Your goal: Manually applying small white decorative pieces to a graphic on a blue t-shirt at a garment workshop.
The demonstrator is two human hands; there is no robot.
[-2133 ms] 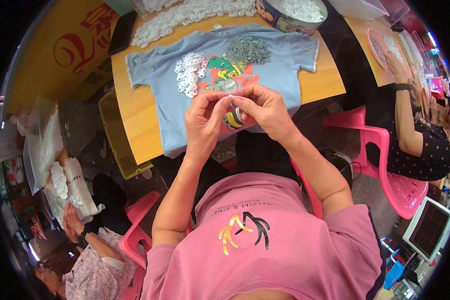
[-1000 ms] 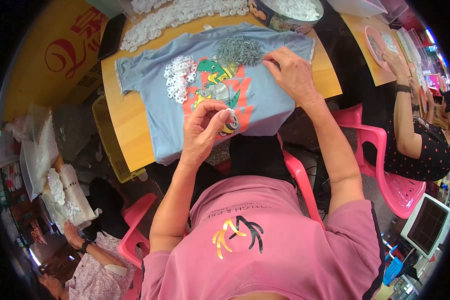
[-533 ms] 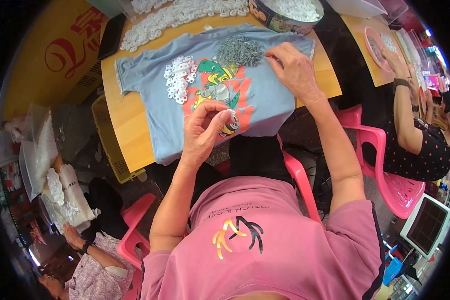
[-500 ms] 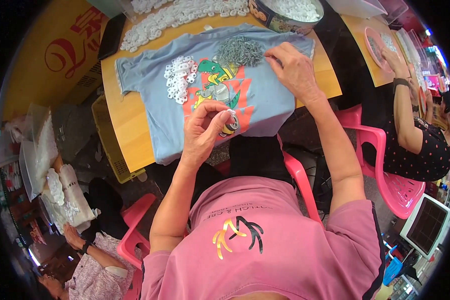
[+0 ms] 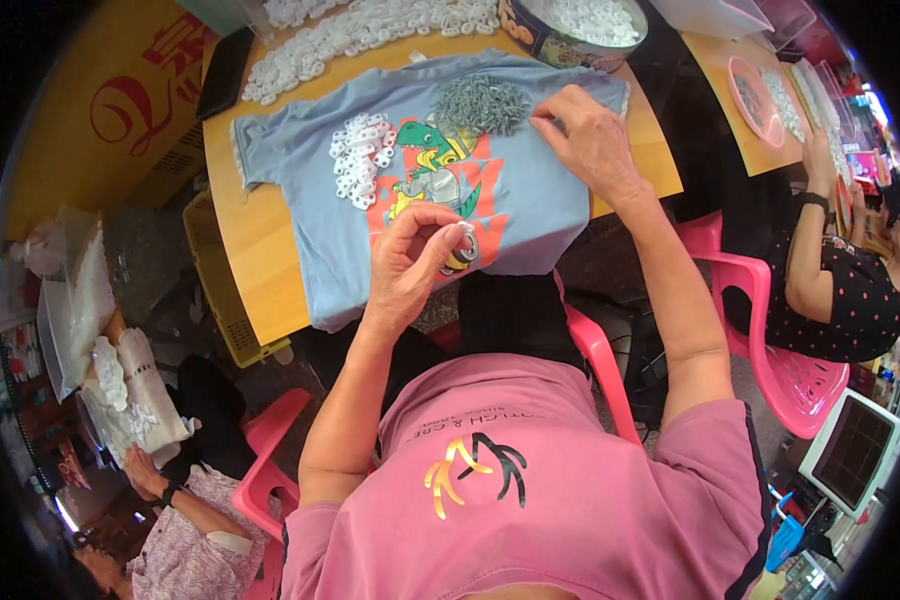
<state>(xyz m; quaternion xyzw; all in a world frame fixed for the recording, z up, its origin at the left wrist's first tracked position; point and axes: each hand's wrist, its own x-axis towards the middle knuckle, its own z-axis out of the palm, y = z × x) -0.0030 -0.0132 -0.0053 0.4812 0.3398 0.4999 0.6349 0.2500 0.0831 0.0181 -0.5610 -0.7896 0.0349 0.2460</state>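
Observation:
A blue T-shirt point(image 5: 320, 250) with a dinosaur print lies spread over the table in front of me. On its left part is a heap of small white plastic pieces with holes point(image 5: 358, 175). To the right of that heap is a pile of thin grey metal pins, like nails or screws point(image 5: 482, 105). My left hand point(image 5: 410, 262), above the shirt's near edge, pinches one small white plastic piece point(image 5: 464, 230) between thumb and forefinger. Just right of the grey pile, my right hand point(image 5: 595, 145) has thumb and forefinger closed together; whatever they hold is too small to see.
More white pieces point(image 5: 370, 35) cover the wooden table's point(image 5: 250, 285) far side, beside a round tin point(image 5: 570, 40) full of them. A dark phone-like slab point(image 5: 225, 75) lies far left. A yellow crate point(image 5: 215, 290) stands below. People sit at both sides; pink chairs point(image 5: 605, 370) surround me.
My hands have hardly moved; the left keeps its pinch on the white piece. At the right, the other person's hand has left the pink basin and drawn back.

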